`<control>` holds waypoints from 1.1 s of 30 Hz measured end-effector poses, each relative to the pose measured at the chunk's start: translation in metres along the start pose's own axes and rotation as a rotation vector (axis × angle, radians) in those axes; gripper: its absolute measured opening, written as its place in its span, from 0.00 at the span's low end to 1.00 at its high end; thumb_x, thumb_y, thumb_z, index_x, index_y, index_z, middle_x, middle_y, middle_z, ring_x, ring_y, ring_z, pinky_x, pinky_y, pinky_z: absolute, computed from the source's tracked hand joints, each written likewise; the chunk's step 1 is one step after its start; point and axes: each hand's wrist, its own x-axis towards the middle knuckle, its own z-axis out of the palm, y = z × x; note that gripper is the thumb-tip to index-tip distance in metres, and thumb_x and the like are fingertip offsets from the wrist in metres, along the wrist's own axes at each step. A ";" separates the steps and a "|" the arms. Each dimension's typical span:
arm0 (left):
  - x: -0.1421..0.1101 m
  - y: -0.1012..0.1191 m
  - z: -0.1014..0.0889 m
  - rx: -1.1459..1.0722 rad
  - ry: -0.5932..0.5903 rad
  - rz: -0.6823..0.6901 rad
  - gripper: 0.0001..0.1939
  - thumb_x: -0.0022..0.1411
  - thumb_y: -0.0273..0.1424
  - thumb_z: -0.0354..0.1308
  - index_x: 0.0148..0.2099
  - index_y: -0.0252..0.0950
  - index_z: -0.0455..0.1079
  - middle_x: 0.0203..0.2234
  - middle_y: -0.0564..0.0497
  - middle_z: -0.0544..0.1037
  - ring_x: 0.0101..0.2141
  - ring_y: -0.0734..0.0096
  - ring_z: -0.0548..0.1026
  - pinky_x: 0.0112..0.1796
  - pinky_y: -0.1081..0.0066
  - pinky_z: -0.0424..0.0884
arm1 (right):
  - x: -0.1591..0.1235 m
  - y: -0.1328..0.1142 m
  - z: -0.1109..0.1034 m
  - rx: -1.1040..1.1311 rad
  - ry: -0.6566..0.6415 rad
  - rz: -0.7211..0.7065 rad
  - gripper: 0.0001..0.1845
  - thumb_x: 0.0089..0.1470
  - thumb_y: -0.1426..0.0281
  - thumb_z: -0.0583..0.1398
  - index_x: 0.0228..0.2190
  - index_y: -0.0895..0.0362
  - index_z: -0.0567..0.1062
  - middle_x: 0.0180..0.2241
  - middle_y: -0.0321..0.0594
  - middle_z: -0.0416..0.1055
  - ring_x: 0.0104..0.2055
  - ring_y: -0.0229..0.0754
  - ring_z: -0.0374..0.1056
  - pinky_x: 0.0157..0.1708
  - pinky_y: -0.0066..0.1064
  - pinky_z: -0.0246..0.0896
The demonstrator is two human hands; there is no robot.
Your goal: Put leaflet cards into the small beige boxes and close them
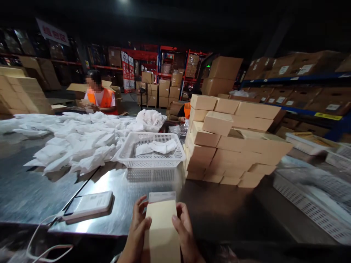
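Between my two hands is a small tan cardboard box (pixel 161 230), held upright-looking at the front edge of the metal table. My left hand (pixel 138 224) grips its left side, thumb along the near face. On the right side, my right hand (pixel 184 226) grips it the same way. A pale flat piece (pixel 162 196) shows just past the box's far end; I cannot tell what it is. Beyond lies a white perforated basket (pixel 152 163) with a white packet (pixel 157 147) inside. Right of the basket rises a stack of similar tan boxes (pixel 233 157).
White packets (pixel 79 142) are heaped at the left. A white device (pixel 90 204) with a cable (pixel 41 233) lies on the metal table (pixel 117 215). More perforated baskets (pixel 309 197) stand at the right. Across the table are a person in an orange vest (pixel 102 100) and another partly hidden person (pixel 186 109).
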 end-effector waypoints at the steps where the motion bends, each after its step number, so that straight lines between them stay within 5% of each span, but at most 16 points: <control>1: 0.003 -0.002 0.000 -0.053 0.002 -0.004 0.31 0.44 0.33 0.65 0.53 0.44 0.69 0.40 0.51 0.78 0.44 0.52 0.77 0.42 0.60 0.74 | 0.003 -0.001 0.001 -0.001 0.064 -0.089 0.15 0.54 0.61 0.60 0.43 0.49 0.65 0.39 0.38 0.69 0.43 0.46 0.71 0.42 0.37 0.71; 4: 0.011 -0.002 0.003 -0.097 -0.086 -0.084 0.30 0.36 0.25 0.55 0.47 0.39 0.74 0.35 0.49 0.80 0.35 0.57 0.78 0.33 0.66 0.72 | 0.014 -0.024 0.000 -0.352 0.156 -0.384 0.25 0.49 0.76 0.57 0.49 0.46 0.65 0.49 0.41 0.66 0.53 0.46 0.67 0.49 0.39 0.69; 7: 0.010 0.004 0.011 -0.023 -0.108 -0.107 0.31 0.39 0.25 0.52 0.49 0.37 0.74 0.40 0.48 0.82 0.31 0.62 0.77 0.30 0.68 0.71 | 0.027 -0.067 0.006 -0.935 -0.030 -0.661 0.24 0.52 0.83 0.53 0.46 0.50 0.73 0.46 0.43 0.71 0.50 0.47 0.69 0.49 0.40 0.68; 9: 0.004 0.006 0.016 0.116 -0.080 -0.024 0.33 0.44 0.25 0.53 0.56 0.38 0.71 0.51 0.47 0.79 0.43 0.56 0.78 0.42 0.63 0.74 | 0.033 -0.093 0.015 -1.158 -0.179 -0.824 0.18 0.58 0.82 0.53 0.41 0.54 0.77 0.37 0.42 0.75 0.39 0.45 0.70 0.39 0.35 0.70; 12: -0.011 0.004 0.022 0.402 -0.048 0.163 0.32 0.53 0.28 0.54 0.62 0.35 0.67 0.62 0.44 0.70 0.61 0.51 0.66 0.60 0.59 0.62 | 0.038 -0.111 0.029 -1.207 -0.229 -0.977 0.13 0.66 0.76 0.52 0.38 0.59 0.77 0.31 0.42 0.75 0.31 0.42 0.70 0.31 0.32 0.69; 15: -0.024 0.000 0.027 0.544 -0.090 0.287 0.31 0.59 0.28 0.50 0.65 0.35 0.63 0.63 0.44 0.68 0.62 0.53 0.65 0.61 0.59 0.61 | 0.036 -0.109 0.033 -1.153 -0.209 -1.053 0.15 0.68 0.75 0.50 0.38 0.61 0.77 0.31 0.44 0.76 0.32 0.41 0.72 0.32 0.31 0.71; 19: -0.031 -0.003 0.029 0.580 -0.117 0.364 0.30 0.57 0.29 0.55 0.62 0.36 0.68 0.60 0.41 0.71 0.61 0.46 0.67 0.62 0.54 0.60 | 0.030 -0.100 0.027 -1.121 -0.226 -1.026 0.14 0.67 0.74 0.51 0.37 0.59 0.77 0.32 0.45 0.79 0.31 0.42 0.74 0.31 0.33 0.72; 26: -0.033 -0.011 0.021 0.621 -0.152 0.307 0.31 0.57 0.30 0.57 0.63 0.35 0.67 0.62 0.40 0.70 0.63 0.41 0.63 0.64 0.48 0.55 | 0.025 -0.082 0.022 -1.057 -0.122 -0.948 0.11 0.63 0.77 0.54 0.35 0.56 0.76 0.31 0.42 0.78 0.32 0.42 0.75 0.33 0.32 0.73; 30: -0.025 -0.014 0.025 0.548 -0.259 0.205 0.35 0.54 0.27 0.57 0.66 0.36 0.63 0.63 0.41 0.67 0.61 0.45 0.66 0.61 0.53 0.62 | 0.030 -0.066 0.009 -0.770 0.006 -0.621 0.10 0.59 0.68 0.59 0.26 0.53 0.75 0.27 0.38 0.75 0.30 0.43 0.73 0.33 0.32 0.71; 33: -0.015 -0.022 0.034 0.382 -0.224 0.052 0.37 0.56 0.27 0.54 0.68 0.42 0.54 0.57 0.42 0.71 0.45 0.58 0.75 0.47 0.60 0.72 | 0.029 -0.064 -0.026 -0.593 0.185 -0.425 0.14 0.63 0.61 0.56 0.29 0.54 0.74 0.25 0.39 0.74 0.19 0.39 0.67 0.19 0.29 0.63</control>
